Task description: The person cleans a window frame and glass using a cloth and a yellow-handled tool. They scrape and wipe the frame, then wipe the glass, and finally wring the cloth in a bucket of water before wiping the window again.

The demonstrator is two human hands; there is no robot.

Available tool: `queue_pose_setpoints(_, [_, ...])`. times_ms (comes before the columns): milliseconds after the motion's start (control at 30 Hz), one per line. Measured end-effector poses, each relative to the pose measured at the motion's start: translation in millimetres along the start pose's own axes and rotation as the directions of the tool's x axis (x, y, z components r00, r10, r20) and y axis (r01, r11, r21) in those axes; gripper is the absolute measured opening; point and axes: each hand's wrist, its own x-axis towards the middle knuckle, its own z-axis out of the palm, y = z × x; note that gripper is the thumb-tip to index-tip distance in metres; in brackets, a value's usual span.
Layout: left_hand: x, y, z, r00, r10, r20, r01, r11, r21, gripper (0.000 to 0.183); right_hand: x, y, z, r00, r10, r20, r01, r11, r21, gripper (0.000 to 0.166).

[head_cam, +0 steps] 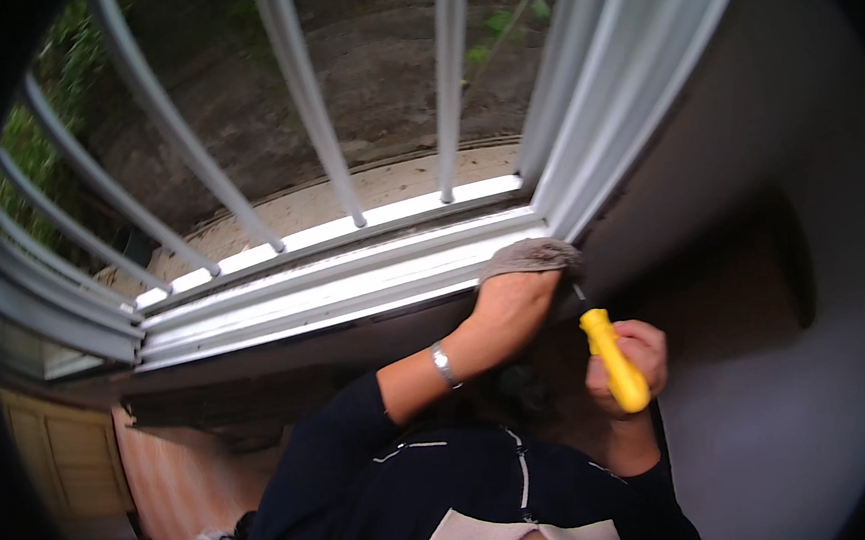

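Note:
A grey cloth (531, 255) covers the fingers of my left hand (509, 305), which presses at the right corner of the white window frame (371, 287). The cloth hides my fingertips. My right hand (641, 356) grips a screwdriver (616, 362) by its yellow handle. Its thin metal shaft points up and left, and the tip meets or passes behind the cloth's right edge; I cannot tell which.
White vertical bars (315, 119) stand along the window's outer side, with a dirt slope (372, 62) beyond. A grey wall (759, 436) rises on the right. At lower left are a wooden cabinet door (73, 463) and a reddish floor (185, 471).

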Motion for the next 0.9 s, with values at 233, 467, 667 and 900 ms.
queue_pose_setpoints(233, [-9,-2,-10,0.992,-0.105,0.075,0.104,0.994,0.024,0.015,3,1,-5,0.983,0.184,-0.01,-0.176,0.954,0.243,0.028])
queue_pose_setpoints(467, [-65,-36,-48,0.989,-0.044,-0.143,0.073,0.976,0.206,0.015,12,-11,3,0.986,0.165,-0.013,-0.15,0.926,0.348,0.028])
queue_pose_setpoints(667, [-118,-60,-92,0.973,-0.158,-0.171,0.207,0.925,0.319,0.016,13,-10,20,0.984,0.172,0.033,-0.174,0.927,0.331,0.029])
queue_pose_setpoints(900, [-183,-84,-143,0.925,-0.314,-0.213,0.374,0.847,0.378,0.012,9,-5,44,0.968,0.252,0.003,-0.225,0.861,0.456,0.031])
